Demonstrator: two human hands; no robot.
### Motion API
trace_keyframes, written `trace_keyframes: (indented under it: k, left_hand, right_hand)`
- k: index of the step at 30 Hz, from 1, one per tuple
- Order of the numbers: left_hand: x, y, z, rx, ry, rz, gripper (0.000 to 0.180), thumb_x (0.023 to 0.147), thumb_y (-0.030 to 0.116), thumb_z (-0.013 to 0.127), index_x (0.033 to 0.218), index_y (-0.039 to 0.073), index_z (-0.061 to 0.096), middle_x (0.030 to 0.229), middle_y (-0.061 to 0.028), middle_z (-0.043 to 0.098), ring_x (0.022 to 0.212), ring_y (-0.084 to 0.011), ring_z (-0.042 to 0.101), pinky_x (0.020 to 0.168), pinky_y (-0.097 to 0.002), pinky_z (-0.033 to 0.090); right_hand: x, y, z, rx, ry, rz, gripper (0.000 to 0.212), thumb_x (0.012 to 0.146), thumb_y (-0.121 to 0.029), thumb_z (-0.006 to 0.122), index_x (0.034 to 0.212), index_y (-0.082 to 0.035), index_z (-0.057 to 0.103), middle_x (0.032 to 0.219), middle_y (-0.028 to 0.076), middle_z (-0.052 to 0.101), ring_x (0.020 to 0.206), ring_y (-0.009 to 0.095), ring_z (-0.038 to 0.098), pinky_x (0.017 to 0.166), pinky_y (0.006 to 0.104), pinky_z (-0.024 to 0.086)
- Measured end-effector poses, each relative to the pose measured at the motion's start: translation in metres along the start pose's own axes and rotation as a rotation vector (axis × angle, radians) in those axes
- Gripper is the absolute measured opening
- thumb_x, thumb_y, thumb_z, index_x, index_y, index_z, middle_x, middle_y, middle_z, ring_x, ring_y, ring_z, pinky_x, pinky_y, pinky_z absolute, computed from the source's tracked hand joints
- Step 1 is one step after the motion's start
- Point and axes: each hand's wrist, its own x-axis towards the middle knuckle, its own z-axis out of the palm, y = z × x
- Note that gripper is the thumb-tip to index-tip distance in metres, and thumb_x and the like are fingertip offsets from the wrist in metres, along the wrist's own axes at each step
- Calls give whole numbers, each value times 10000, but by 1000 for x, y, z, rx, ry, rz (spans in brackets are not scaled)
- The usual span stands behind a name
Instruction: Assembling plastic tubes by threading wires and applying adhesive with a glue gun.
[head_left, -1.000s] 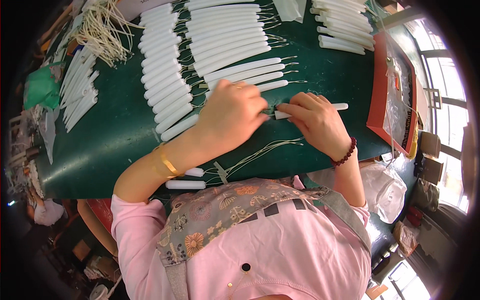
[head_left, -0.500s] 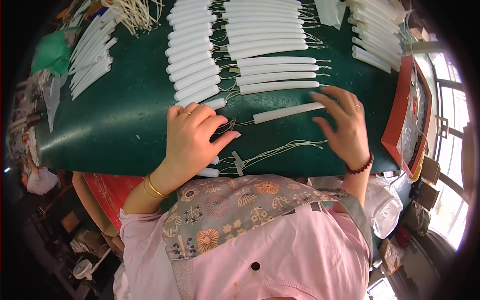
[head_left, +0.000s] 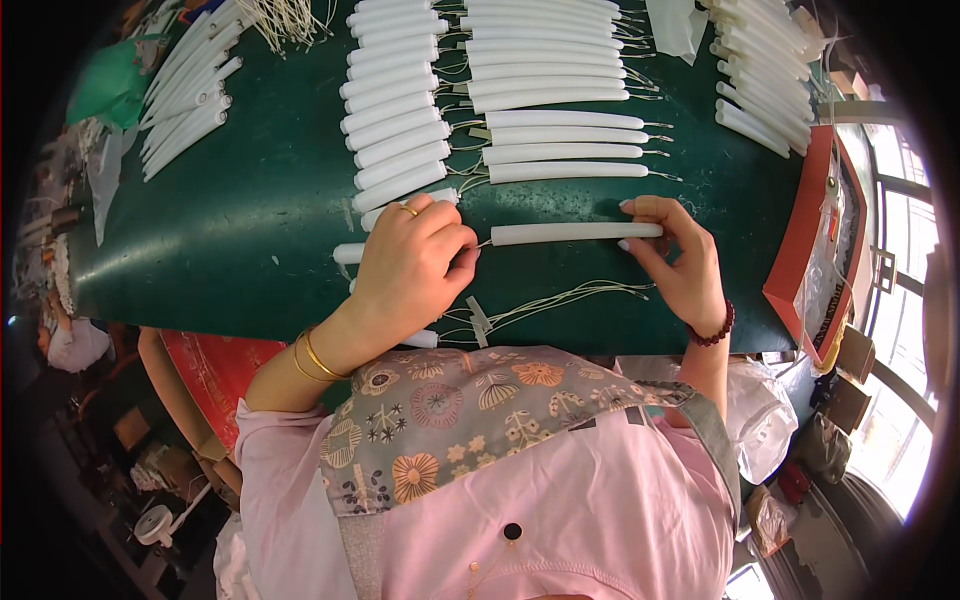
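Observation:
A long white tube lies crosswise in front of me on the green table. My right hand pinches its right end between thumb and fingers. My left hand is closed at the thin pale wires by the tube's left end; its fingertips partly hide them. From behind this hand sticks out a short white tube. Nearer to me, a loose bunch of pale wires with a small flat tag rests on the table. Beyond my hands run rows of short tubes and long tubes, joined by wires.
Loose white tubes lie at the far left and in a pile at the far right. An orange-red box stands at the right edge. A green plastic bag sits at the left, with a red surface below the table's near edge.
My right hand has closed on the long tube's right end, and the tube has shifted slightly left and lies straighter. My left fingers have drawn together at the wires.

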Motion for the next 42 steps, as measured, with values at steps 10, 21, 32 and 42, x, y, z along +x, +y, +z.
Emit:
trace_keyframes:
  k: [10, 21, 32, 42]
  left_hand:
    - [-2, -12, 1, -86, 83, 134, 271, 875, 60, 824, 1133, 71, 744, 982, -33, 732, 895, -241, 686, 857, -378, 518]
    - [-5, -9, 0, 24, 53, 122, 281, 860, 55, 812, 1132, 13, 753, 992, -52, 652, 962, -249, 641, 885, -392, 494]
    - [-2, -5, -3, -58, 65, 62, 254, 872, -1, 770, 1122, 26, 731, 1006, -65, 712, 952, -270, 678, 876, -403, 530]
    - [4, -6, -3, -200, 84, 55, 212, 876, -12, 774, 1036, 72, 661, 941, -42, 718, 927, -280, 698, 856, -400, 546]
  right_hand:
    - [3, 4, 0, 57, -69, 44, 241, 914, -14, 779, 1154, -28, 784, 892, 23, 681, 753, 97, 550, 675, 260, 449]
    - [5, 3, 0, 59, -91, 19, 220, 910, -35, 787, 1129, -37, 801, 861, 50, 651, 751, 127, 549, 685, 285, 454]
    - [3, -4, 4, 56, -83, 133, 361, 865, 21, 824, 1201, -36, 705, 913, -30, 654, 771, 31, 512, 654, 220, 418]
    - [6, 3, 0, 187, -76, 186, 304, 893, 29, 791, 1186, -33, 741, 992, -1, 710, 824, 44, 565, 728, 226, 473]
